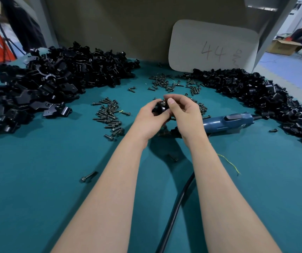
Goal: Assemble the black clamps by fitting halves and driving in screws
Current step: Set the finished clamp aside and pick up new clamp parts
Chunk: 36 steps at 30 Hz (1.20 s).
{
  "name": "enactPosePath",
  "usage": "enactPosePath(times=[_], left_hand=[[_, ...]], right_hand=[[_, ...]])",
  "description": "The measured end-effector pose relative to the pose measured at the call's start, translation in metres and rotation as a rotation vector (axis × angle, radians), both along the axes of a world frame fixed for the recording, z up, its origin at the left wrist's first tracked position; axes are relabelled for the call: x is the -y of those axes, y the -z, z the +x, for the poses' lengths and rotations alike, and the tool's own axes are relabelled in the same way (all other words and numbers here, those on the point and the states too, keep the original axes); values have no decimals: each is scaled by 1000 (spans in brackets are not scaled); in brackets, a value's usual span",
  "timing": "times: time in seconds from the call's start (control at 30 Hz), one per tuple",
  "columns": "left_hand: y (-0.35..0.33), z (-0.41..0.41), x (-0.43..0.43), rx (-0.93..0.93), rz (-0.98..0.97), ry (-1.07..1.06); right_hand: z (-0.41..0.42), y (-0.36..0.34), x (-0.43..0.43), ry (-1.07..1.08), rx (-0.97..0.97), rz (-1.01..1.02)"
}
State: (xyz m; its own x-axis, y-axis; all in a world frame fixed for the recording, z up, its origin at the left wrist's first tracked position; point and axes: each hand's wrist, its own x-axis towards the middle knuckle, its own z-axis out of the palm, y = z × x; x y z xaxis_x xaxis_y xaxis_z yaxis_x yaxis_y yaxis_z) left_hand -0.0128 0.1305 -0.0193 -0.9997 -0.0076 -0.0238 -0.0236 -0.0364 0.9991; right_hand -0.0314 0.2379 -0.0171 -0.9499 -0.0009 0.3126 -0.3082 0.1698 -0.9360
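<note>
Both hands meet above the middle of the teal table. My left hand grips a black clamp from the left and below. My right hand curls over the same clamp from the right, thumb and fingers pinching its top; fingers hide most of it. A large heap of black clamp halves lies at the left. A second heap of black clamp parts curves along the right. Dark screws lie scattered between the heaps. A blue electric screwdriver lies on the table just right of my right hand.
The screwdriver's black cable runs toward me between my forearms. A single screw lies near my left forearm. A white card marked 44 leans against the grey back wall. A yellow-green thread lies at the right.
</note>
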Motion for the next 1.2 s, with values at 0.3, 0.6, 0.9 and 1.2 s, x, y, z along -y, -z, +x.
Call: enactPosePath(times=[0.3,0.6,0.9,1.2], left_hand=[[-7,-5,16,118,788,-98],[-5,-3,20,184,914,-92],[-3,-4,11,94,641,-273],[-3,-4,4,2,297,-366]], right_hand=[[1,0,0,284,-101,456],[3,9,20,344,136,1163],[8,-3,16,251,-155,373],[8,0,19,237,-222,475]])
